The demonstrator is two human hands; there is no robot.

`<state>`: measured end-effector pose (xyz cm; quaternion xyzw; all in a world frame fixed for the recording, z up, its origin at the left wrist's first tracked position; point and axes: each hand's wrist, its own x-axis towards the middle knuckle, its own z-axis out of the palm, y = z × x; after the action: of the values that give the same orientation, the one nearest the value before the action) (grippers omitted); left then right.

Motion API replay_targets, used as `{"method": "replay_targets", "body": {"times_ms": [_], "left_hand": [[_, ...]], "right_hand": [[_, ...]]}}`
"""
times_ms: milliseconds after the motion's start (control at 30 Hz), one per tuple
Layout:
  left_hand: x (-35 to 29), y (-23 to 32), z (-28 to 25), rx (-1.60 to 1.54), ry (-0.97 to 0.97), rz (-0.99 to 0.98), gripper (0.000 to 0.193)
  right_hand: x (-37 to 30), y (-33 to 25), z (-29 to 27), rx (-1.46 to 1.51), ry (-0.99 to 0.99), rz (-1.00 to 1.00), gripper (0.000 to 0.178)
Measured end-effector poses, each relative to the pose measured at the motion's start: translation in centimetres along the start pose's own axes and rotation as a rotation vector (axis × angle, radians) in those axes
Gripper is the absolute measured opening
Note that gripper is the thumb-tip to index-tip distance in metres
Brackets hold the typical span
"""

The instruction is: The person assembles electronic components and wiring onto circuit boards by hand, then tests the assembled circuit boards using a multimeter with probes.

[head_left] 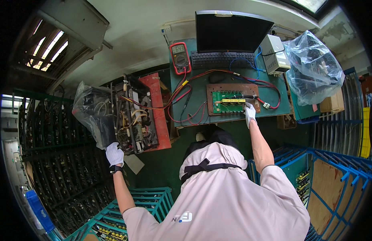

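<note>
My right hand (pixel 250 113), in a white glove, is at the right edge of a green circuit board (pixel 222 105). Its fingers close on that edge, beside a row of yellow components. The board rests on a brown tray (pixel 211 88) at the front of the bench. Off to the left, my left hand (pixel 114 154), also gloved, is closed at the lower corner of a clear plastic bag (pixel 86 105). Whatever it grips is hidden. Right beside it stands an opened electronic unit (pixel 138 120) full of wires and boards.
A red multimeter (pixel 180 58) lies on the green bench (pixel 194 108), near a monitor (pixel 233 32) and keyboard (pixel 223 59). Red and black cables (pixel 210 73) cross the bench from the unit. A bagged machine (pixel 314 66) stands at right. Racks (pixel 61 160) hold boards at left.
</note>
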<state>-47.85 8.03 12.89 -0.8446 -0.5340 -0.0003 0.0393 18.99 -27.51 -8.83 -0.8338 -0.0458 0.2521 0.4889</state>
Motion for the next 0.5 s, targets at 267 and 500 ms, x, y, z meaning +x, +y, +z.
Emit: {"method": "replay_targets", "body": {"times_ms": [267,500], "left_hand": [[0.7,0.5,0.2,0.035,-0.049,0.008,0.023],[0.5,0.4,0.8,0.015,-0.039,0.031,0.030]], "right_hand": [[-8.4,0.3,-4.4,0.113,0.013,0.032,0.038],[-11.8,1.5,-10.7,-0.159,-0.034,-0.075,0.032]]}}
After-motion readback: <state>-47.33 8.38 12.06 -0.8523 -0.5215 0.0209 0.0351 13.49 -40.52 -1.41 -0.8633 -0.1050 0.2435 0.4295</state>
